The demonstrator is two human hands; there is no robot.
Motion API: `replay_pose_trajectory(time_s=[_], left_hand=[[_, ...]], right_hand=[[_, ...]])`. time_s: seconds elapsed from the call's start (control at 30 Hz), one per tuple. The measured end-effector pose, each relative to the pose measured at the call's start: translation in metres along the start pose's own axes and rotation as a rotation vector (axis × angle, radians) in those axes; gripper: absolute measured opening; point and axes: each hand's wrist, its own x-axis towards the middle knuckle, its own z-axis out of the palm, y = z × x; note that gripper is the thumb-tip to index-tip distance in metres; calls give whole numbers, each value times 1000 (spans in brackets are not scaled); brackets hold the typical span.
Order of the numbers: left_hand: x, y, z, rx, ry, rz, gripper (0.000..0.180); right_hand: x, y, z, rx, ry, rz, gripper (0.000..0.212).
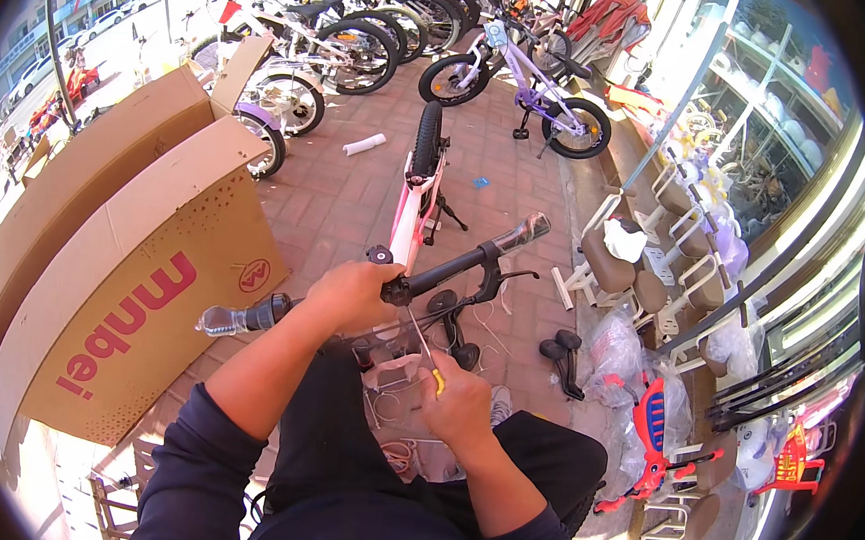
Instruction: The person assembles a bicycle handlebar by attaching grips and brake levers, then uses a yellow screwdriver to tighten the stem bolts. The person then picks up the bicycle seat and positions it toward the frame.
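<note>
A small pink and white bicycle stands in front of me, its black tyre pointing away. My left hand is closed around the middle of its black handlebar, at the stem clamp. In my right hand is a screwdriver with a yellow handle, its thin shaft reaching up to the underside of the clamp. Where exactly its tip sits is too small to tell. Clear plastic wraps the right grip and the left grip. A black brake lever hangs beside the right grip.
Large open cardboard boxes stand close on the left. Beyond are rows of parked bicycles and a purple bicycle. On the right are child seats, black pedals and a red and blue toy. A white tube lies on the paving.
</note>
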Motion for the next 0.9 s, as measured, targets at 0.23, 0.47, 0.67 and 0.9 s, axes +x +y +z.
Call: replay_pose_trajectory(time_s=[0.23, 0.47, 0.67, 0.9], left_hand=[[-1, -3, -1, -5, 28, 48, 62], [0, -4, 1, 4, 21, 63, 63], [0, -4, -2, -11, 8, 43, 64], [1, -7, -2, -11, -12, 49, 66]], right_hand=[[24, -7, -29, -412, 22, -332, 21], [37, -12, -37, -373, -51, -304, 25], [20, -9, -6, 258, -40, 78, 32], [0, -29, 12, 1004, 78, 520, 43]])
